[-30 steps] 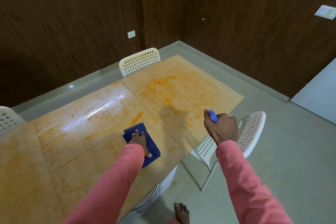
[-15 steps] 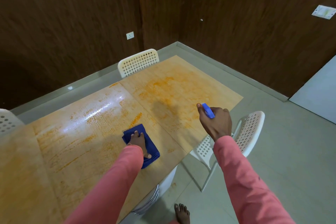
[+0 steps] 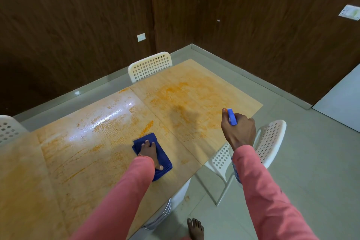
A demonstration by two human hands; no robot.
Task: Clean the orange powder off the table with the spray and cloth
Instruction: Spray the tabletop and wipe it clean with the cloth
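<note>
so the bench fills most of the view, two light wood panels butted together, and the orange powder is still smeared over pretty much all of it; heaviest on the far right panel, streaky and wet-looking under the glare on the nearer left one; white perforated chairs sit around it, one at the far edge, one on the right side by the spraying arm, a bit of another at the left; bare foot on the floor at the bottom.

right hand is up over the right panel's near edge with its grip curled round the blue spray head, nozzle aimed out at the heavy patch; bottle itself mostly hidden behind the sleeve; can't tell if the trigger is actually squeezed.

left hand lies flat on the folded blue cloth, fingers spread and pressing it down just beside the seam, near the front edge.

my read: this is the wetting step, early on, loads left to clean; next move probably needs spray laid across that right panel, then the cloth dragged over the seam in overlapping passes, pushing powder inward so it doesn't go off the edge.
</note>
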